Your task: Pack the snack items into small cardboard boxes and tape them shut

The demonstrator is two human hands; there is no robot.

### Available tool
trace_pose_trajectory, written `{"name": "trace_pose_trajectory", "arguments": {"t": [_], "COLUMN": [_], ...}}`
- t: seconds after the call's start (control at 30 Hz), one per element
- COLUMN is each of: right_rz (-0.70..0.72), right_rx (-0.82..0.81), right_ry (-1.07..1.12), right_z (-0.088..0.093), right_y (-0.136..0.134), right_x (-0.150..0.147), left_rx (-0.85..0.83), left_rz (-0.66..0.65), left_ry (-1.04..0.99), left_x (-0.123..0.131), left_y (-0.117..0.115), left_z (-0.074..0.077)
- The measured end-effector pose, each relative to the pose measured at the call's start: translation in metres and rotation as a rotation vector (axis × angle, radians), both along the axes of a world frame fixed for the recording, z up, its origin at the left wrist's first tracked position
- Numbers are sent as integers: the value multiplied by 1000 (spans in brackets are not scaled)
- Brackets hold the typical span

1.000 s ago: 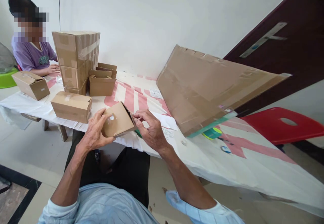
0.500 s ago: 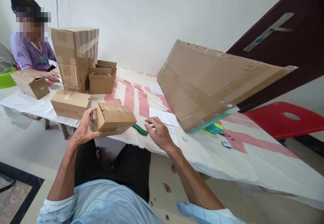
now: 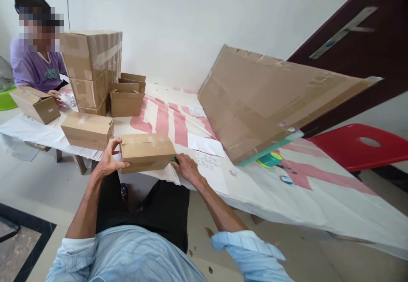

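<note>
So the box (image 3: 148, 156) is right at the table's (image 3: 270, 201) near edge; can't tell if it's resting there or held just clear. Left hand (image 3: 110, 159) has it clamped by the left end, thumb on the near face, fingers round the corner. Right hand (image 3: 187, 168) is at the near edge too, just beside the box's right end, fingers over a green thing (image 3: 175, 160). That's mostly hidden, so can't tell if it's gripped or only touched. Handling-wise, I'd guess cardboard: fairly light unless it's packed, stiff along the edges, squashier mid-panel, not slippery. I'd grab the ends near the corners, not press the top.
</note>
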State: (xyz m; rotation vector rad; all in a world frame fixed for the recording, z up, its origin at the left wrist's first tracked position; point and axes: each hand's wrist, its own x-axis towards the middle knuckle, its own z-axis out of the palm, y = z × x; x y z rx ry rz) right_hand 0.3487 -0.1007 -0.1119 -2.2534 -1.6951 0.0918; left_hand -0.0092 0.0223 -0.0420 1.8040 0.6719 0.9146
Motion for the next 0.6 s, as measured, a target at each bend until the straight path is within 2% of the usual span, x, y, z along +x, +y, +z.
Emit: {"name": "trace_pose_trajectory", "arguments": {"t": [0.17,0.23,0.3,0.37,0.47,0.53,0.6], "right_rz": [-83,-134,-159,-90,171,312,414], "right_rx": [157,250,335,414,504,490,431], "right_ry": [53,81,113,206,399,432,427], "right_z": [15,31,55,85,133,161,181], "right_y": [0,-2,-5,-9,-13,-13,-9], "right_x": [0,4,6,0,-23,-43,-61], "left_rx": [-26,-18,-4,15,51,69,73], "left_rz": [-46,-69,-79,-72,-40,-35,-45], "left_ry": [-3,-7,2,22,50,65,77], "left_x": [-4,-6,-7,-7,-6,-6,-6], "left_y": [6,7,8,7,4,2,-1], "left_z": [3,2,2,2,2,3,3]}}
